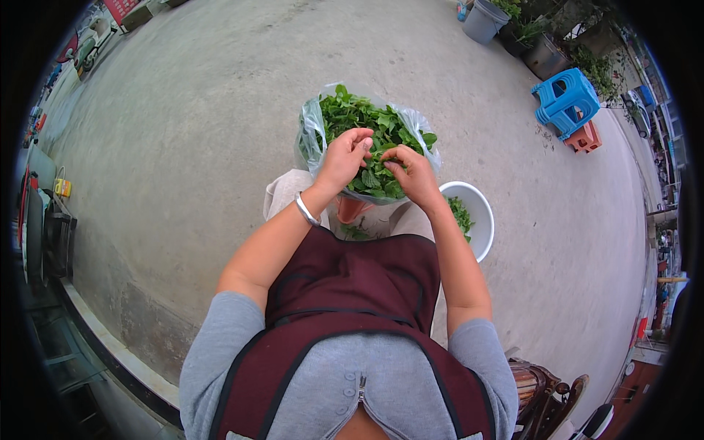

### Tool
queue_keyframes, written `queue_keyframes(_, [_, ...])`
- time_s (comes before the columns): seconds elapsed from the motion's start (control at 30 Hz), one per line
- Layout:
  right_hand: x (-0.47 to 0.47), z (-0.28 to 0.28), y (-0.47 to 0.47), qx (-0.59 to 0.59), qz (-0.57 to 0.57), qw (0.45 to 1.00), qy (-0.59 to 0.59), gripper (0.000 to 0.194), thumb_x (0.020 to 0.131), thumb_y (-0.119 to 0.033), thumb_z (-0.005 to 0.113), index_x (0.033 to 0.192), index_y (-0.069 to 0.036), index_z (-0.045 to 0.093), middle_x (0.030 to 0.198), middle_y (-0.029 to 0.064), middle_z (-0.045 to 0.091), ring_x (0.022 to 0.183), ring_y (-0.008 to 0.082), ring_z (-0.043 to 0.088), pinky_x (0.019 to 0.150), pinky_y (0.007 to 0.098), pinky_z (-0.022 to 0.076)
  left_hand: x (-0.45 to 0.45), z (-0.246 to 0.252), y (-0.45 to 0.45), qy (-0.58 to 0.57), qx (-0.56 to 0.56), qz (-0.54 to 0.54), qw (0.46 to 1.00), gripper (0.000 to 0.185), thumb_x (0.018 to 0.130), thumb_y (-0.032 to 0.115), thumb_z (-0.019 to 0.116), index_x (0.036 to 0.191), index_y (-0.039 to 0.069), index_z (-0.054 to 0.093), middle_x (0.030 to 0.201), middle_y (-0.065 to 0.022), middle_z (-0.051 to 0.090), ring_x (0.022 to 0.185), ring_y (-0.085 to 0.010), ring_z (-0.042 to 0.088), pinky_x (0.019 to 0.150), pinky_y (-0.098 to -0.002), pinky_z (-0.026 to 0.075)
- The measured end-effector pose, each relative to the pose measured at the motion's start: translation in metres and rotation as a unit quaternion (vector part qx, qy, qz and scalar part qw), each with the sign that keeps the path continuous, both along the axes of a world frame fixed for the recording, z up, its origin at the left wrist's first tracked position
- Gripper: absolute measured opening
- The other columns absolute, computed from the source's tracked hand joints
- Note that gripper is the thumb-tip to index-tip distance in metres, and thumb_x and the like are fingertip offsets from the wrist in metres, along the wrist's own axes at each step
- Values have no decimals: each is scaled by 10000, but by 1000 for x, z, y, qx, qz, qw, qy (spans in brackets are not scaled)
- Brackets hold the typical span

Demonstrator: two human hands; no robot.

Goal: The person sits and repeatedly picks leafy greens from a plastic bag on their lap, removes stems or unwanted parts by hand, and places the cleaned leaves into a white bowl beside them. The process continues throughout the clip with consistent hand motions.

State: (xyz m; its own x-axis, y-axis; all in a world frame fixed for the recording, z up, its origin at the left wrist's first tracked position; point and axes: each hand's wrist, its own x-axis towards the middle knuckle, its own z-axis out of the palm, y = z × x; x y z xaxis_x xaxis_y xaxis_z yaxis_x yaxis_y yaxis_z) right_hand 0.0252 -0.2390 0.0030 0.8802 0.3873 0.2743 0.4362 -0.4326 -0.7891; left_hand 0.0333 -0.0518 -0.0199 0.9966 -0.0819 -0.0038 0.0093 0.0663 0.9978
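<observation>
A clear plastic bag (pixel 311 132) stands open in front of me, heaped with leafy green herbs (pixel 357 113) that look like mint. Over the heap, my left hand (pixel 345 155) has its fingers curled and its thumb near the index finger; whether a stem lies between them is hard to see. My right hand (pixel 413 175) pinches a small green sprig (pixel 383 156) between thumb and fingertips, close to the left. Under the bag shows part of a reddish-brown plastic stool (pixel 350 210). To the right, a white basin (pixel 484 220) holds picked leaves (pixel 460 215), partly hidden by my right forearm.
Loose greens (pixel 355 231) lie on the concrete ground (pixel 181 121) between my feet. Blue plastic stools (pixel 569 102) sit on a reddish one (pixel 585 137) at right. A grey bucket (pixel 485 22) and potted plants stand beyond. A wooden chair (pixel 542 390) is at lower right.
</observation>
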Motion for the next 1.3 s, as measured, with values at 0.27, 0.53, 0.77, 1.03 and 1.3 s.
queue_keyframes(0.27, [-37, -6, -34, 331, 5, 911, 245, 144, 970, -62, 513, 1102, -6, 532, 962, 108, 663, 832, 188, 658, 716, 291, 527, 32, -12, -16, -164, 208, -8, 964, 231, 906, 2, 533, 1106, -5, 649, 1040, -88, 647, 811, -159, 632, 682, -279, 522])
queue_keyframes(0.53, [-46, -71, -160, 239, -305, 882, 268, 233, 953, -37, 475, 1172, 2, 544, 910, 153, 654, 725, 164, 665, 553, 250, 508, 54, -36, -33, -261, 498, -23, 827, 214, 823, 60, 604, 1021, 67, 686, 919, -112, 632, 918, -300, 606, 789, -413, 498])
queue_keyframes(0.77, [-43, -143, -223, -333, -341, 878, 47, 376, 915, -28, 514, 1290, -36, 546, 1012, 145, 666, 839, 169, 682, 699, 311, 546, 58, -30, -35, -315, 541, -8, 779, 83, 827, 131, 615, 797, 78, 672, 786, -82, 615, 784, -282, 624, 675, -410, 500])
queue_keyframes(1.03, [-39, -42, -95, 78, -104, 986, 107, 262, 946, -22, 507, 1184, -19, 616, 977, 54, 666, 779, 100, 618, 674, 244, 502, 27, 6, 6, -315, 449, 102, 829, 68, 819, 129, 672, 839, 65, 683, 780, -74, 621, 716, -254, 621, 622, -349, 488])
queue_keyframes(1.3, [-14, -14, -7, -6, -59, 997, -56, 236, 894, 21, 547, 1114, -14, 623, 940, 100, 642, 868, 219, 618, 767, 307, 491, 16, 20, 46, -128, 110, 172, 971, 109, 901, 70, 642, 961, -11, 683, 771, 4, 644, 613, -48, 489, 544, -206, 391])
